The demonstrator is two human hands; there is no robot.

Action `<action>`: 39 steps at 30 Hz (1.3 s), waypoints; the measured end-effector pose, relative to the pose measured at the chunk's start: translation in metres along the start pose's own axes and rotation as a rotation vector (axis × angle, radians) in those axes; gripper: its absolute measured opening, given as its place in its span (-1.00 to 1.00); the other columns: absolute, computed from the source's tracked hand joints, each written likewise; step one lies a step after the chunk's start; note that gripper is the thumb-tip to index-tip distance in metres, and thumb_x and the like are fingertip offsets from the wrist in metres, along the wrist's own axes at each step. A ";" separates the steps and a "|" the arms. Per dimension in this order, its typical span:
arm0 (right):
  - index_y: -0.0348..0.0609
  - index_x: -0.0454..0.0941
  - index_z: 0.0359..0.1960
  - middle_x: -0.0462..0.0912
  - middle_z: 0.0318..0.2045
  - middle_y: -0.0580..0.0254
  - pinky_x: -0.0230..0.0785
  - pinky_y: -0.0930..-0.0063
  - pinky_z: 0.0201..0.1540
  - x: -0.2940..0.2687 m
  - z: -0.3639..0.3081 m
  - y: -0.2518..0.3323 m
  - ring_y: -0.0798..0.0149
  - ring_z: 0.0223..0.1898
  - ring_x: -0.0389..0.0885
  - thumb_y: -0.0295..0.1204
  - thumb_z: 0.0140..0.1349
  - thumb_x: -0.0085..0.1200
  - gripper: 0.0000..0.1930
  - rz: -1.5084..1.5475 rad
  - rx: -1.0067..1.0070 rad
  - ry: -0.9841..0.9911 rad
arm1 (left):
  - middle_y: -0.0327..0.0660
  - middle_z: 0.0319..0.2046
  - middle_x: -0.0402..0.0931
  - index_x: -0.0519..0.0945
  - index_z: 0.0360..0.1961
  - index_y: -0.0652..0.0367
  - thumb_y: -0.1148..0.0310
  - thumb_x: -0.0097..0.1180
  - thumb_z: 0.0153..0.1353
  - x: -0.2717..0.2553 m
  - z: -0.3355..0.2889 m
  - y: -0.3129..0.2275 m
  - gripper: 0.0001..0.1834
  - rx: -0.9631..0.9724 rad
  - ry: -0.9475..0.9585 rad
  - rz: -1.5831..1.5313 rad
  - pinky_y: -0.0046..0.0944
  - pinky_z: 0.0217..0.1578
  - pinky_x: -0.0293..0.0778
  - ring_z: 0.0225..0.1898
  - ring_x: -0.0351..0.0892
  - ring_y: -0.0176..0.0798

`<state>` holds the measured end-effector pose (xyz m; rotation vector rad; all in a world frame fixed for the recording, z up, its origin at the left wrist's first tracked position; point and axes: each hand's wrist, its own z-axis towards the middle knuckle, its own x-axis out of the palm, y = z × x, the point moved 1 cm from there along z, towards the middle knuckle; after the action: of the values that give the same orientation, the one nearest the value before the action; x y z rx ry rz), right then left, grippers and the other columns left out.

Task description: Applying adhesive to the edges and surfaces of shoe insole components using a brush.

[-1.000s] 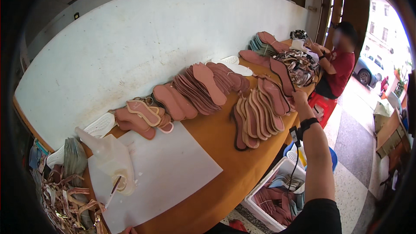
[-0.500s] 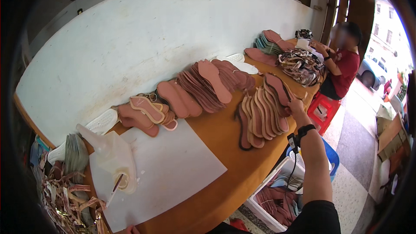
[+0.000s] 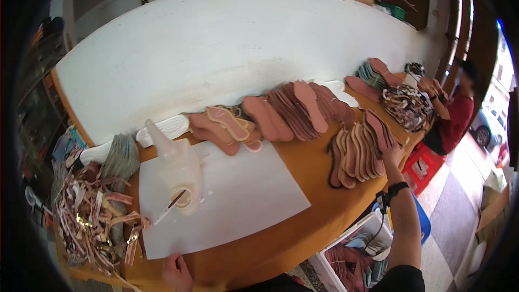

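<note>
My right hand [image 3: 393, 154] is closed on the lower end of a dark-edged pinkish-brown insole [image 3: 377, 128], the rightmost of a fanned row. Beside it, several overlapping tan-edged insoles [image 3: 352, 154] lie on the brown tabletop. My left hand [image 3: 177, 273] is at the table's near edge, just below the white sheet [image 3: 254, 205]. Its loosely bent fingers are slightly apart, and I see nothing in them. On the sheet lies a translucent plastic bottle [image 3: 181, 170] with a long spout; a brush [image 3: 172, 205] rests at its cut opening.
Stacks of brown insoles [image 3: 289, 111] line the white partition [image 3: 227, 48]. Tangled straps [image 3: 97, 221] cover the left end; another strap heap [image 3: 408, 108] is near a seated person in a red shirt [image 3: 458, 113]. A white crate [image 3: 324, 265] of insoles stands below the near edge, beside a red stool [image 3: 421, 167].
The view has swung left, so the table appears farther right. My left hand has come further into view. My right hand remains at the rightmost insole of the fanned row.
</note>
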<state>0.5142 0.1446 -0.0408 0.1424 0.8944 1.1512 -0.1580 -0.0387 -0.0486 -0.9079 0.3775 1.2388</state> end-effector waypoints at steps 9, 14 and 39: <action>-0.27 0.42 -0.25 0.36 -0.36 0.25 0.22 0.54 -0.17 -0.073 -0.167 0.128 0.35 -0.27 0.35 -0.56 -0.07 -0.02 -0.73 0.884 -0.051 0.693 | -0.12 -0.58 0.44 0.51 -0.50 0.13 0.44 0.07 -0.03 0.004 -0.009 0.017 -0.96 -0.144 0.014 -0.141 -0.19 -0.55 0.36 -0.55 0.45 -0.05; -0.32 0.43 -0.27 0.43 -0.36 0.27 0.24 0.58 -0.23 -0.081 -0.256 0.161 0.40 -0.32 0.37 -0.59 0.00 -0.05 -0.80 1.027 -0.004 0.746 | -0.19 -0.53 0.47 0.50 -0.50 0.09 0.40 0.05 -0.03 0.001 -0.009 0.019 -0.95 -0.094 -0.092 -0.146 -0.20 -0.53 0.40 -0.52 0.48 -0.09; -0.32 0.46 -0.33 0.48 -0.43 0.25 0.32 0.59 -0.33 -0.086 -0.263 0.160 0.39 -0.40 0.43 -0.53 0.10 -0.10 -0.86 1.031 0.181 0.680 | -0.22 -0.50 0.49 0.51 -0.31 0.19 0.37 0.06 0.08 -0.065 -0.041 0.080 -0.84 -0.485 0.081 -0.714 -0.40 -0.43 0.37 -0.46 0.45 -0.41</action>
<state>0.2103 0.0561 -0.0835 0.4040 1.6120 2.1403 -0.2439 -0.1080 -0.0588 -1.3576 -0.1991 0.6304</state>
